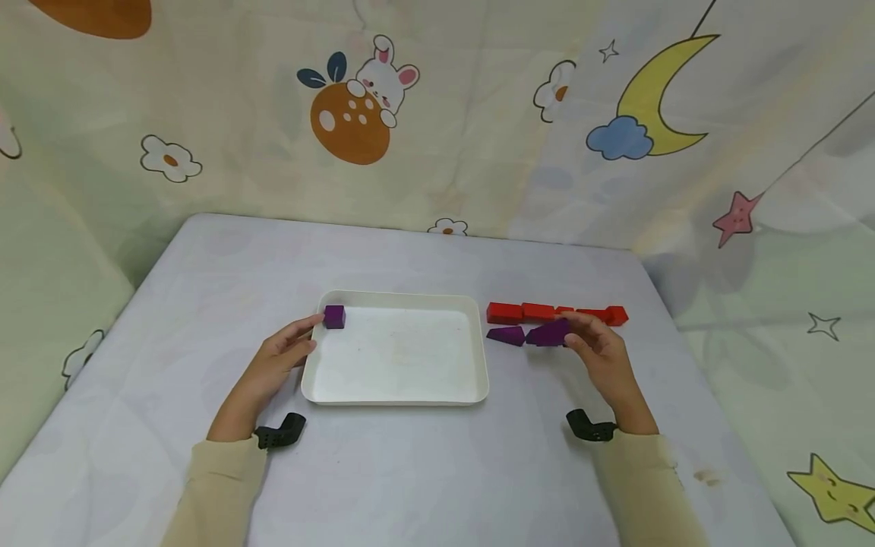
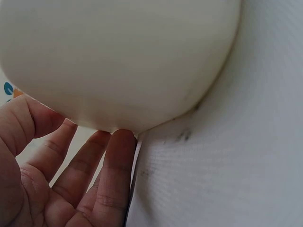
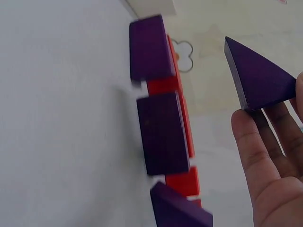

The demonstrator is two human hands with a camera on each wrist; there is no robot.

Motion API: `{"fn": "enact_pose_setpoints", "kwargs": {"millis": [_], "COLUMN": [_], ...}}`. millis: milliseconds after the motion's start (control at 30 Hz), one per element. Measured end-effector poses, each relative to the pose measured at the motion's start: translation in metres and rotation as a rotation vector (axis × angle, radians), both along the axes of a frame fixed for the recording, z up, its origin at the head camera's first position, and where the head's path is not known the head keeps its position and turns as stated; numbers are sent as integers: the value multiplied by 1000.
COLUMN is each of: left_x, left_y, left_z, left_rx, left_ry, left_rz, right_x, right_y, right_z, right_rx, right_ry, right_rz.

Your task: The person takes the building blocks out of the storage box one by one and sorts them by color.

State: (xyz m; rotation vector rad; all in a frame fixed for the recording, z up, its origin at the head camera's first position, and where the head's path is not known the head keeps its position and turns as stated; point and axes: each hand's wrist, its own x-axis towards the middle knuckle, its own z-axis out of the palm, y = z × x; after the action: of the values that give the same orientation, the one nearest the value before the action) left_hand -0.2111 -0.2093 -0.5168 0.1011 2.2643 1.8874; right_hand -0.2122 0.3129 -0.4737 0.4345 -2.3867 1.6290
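My left hand (image 1: 273,366) touches the left edge of a white tray (image 1: 481,357), its fingertips against the outer wall (image 2: 118,94) in the left wrist view. Inside the tray's far left corner sits a purple cube (image 1: 334,317), close to those fingertips. Between thumb and fingers, my right hand (image 1: 601,357) pinches a purple triangular block (image 3: 260,78), raised off the table. Below and beside it, more purple blocks (image 3: 163,132) lie in a row in the right wrist view; in the head view the hand and the held block partly hide them.
Behind the purple pieces, a row of red blocks (image 1: 504,313) runs along the tray's right side. All stand on a table with a pale cloth (image 1: 410,479). A patterned curtain (image 1: 472,114) hangs behind the table and at both sides.
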Motion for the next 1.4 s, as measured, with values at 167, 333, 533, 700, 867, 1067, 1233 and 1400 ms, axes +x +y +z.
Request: {"fn": "enact_pose_setpoints", "kwargs": {"millis": [167,333,533,700,867,1067,1233,1400], "left_x": [0,-1,-1,0,0,0,1,0], "left_y": [0,0,0,-1,-1,-1,0,1], "left_z": [1,0,0,0,-1,0,0,-1], "left_rx": [3,6,-1,3,16,12,14,34], "left_ry": [-6,-11,-12,-7,-1,-8,-14,2], "left_rz": [1,-1,2,3,0,6,11,6], "right_x": [0,-3,-8,-14,-18,-23,-28,-31], "right_y": [20,41,63,80,94,105,107,106], "right_z": [2,4,3,-1,-9,-16,-20,-19], "right_rx": [-7,-34,-74,-135,-215,-161,49,221], "right_ry": [-12,-12,-22,-43,-70,-119,-178,-274], "right_rz": [-29,-29,-51,-35,-34,-82,-148,-191]}}
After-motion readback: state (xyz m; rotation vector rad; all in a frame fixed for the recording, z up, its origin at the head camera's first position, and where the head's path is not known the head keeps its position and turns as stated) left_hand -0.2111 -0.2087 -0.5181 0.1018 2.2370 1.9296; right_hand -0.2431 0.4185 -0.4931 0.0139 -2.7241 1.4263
